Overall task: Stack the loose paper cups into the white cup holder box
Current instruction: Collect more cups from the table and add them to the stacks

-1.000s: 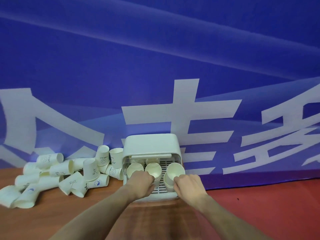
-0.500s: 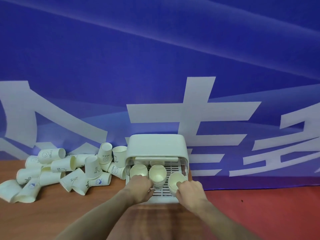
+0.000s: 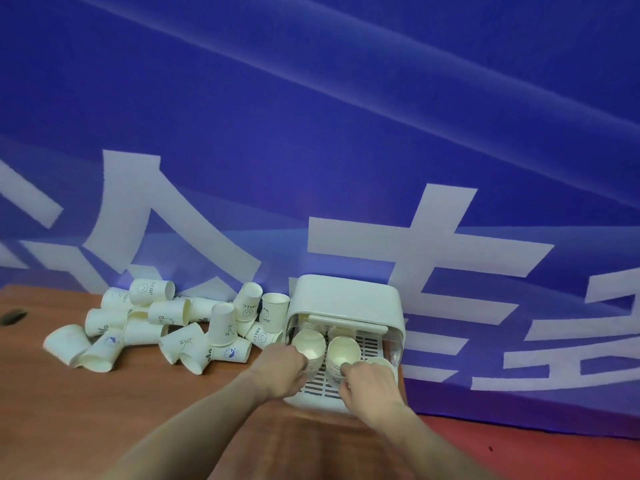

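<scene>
In the head view, both hands work at the open front of the box [image 3: 346, 299], which sits on the table [image 3: 52, 410] against the blue banner [image 3: 311, 133]. The left hand [image 3: 277, 374] curls its fingers round the left stack [image 3: 309, 344] of nested cups, and the right hand [image 3: 369, 382] grips the middle stack [image 3: 343, 353]; a third stack [image 3: 381, 362] peeks out just right of that hand. The step in hand seems to be seating these stacks on the slatted tray [image 3: 370, 342]. To do it well, the person should hold each stack low on its wall, squeeze lightly so the thin paper does not buckle, and slide both straight back, mouths kept facing outward and stacks side by side. The cups are pale cream inside, white outside. The loose cups [image 3: 166, 327] lie in a heap on the table just left of the box, most toppled, a few upright or inverted, some printed with small faces and the word HELLO. Many remain, so the task looks far from finished.
</scene>
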`<control>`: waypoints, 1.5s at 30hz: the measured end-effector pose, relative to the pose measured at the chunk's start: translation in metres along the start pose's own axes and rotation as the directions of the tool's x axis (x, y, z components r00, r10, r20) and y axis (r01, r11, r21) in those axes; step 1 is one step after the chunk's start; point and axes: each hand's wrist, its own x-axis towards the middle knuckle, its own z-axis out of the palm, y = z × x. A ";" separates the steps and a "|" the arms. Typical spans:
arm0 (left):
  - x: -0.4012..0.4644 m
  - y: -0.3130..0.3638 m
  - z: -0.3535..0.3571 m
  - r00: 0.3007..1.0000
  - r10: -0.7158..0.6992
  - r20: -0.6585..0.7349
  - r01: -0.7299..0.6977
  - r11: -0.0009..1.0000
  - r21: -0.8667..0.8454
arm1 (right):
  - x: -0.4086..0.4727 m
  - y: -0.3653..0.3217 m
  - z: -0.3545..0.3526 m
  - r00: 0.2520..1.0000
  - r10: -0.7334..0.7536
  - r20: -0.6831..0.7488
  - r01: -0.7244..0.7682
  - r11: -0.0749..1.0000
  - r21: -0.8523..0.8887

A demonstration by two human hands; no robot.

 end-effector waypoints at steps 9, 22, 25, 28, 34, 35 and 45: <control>-0.089 -0.081 0.006 0.974 -0.222 0.040 0.223 0.975 -0.011 | 0.029 -0.099 -0.018 0.986 -0.167 -0.011 0.167 0.986 -0.010; -0.205 -0.213 0.030 0.870 -0.479 0.118 0.484 0.875 -0.018 | 0.106 -0.235 -0.015 0.947 -0.320 0.041 0.321 0.947 -0.017; -0.221 -0.246 0.042 0.841 -0.525 0.136 0.531 0.847 -0.018 | 0.128 -0.264 -0.013 0.946 -0.314 0.076 0.316 0.949 -0.017; -0.231 -0.279 0.054 0.813 -0.565 0.138 0.576 0.816 -0.051 | 0.151 -0.285 -0.010 0.950 -0.299 0.086 0.302 0.953 -0.018; -0.238 -0.345 0.074 0.761 -0.635 0.135 0.648 0.756 -0.097 | 0.199 -0.308 0.000 0.966 -0.234 0.108 0.235 0.972 0.007; -0.237 -0.357 0.077 0.754 -0.644 0.132 0.656 0.748 -0.098 | 0.208 -0.310 0.004 0.971 -0.212 0.108 0.212 0.977 0.016; -0.215 -0.440 0.095 0.616 -0.764 0.192 0.787 0.589 -0.185 | 0.272 -0.317 0.027 0.968 0.188 0.166 -0.224 0.945 0.239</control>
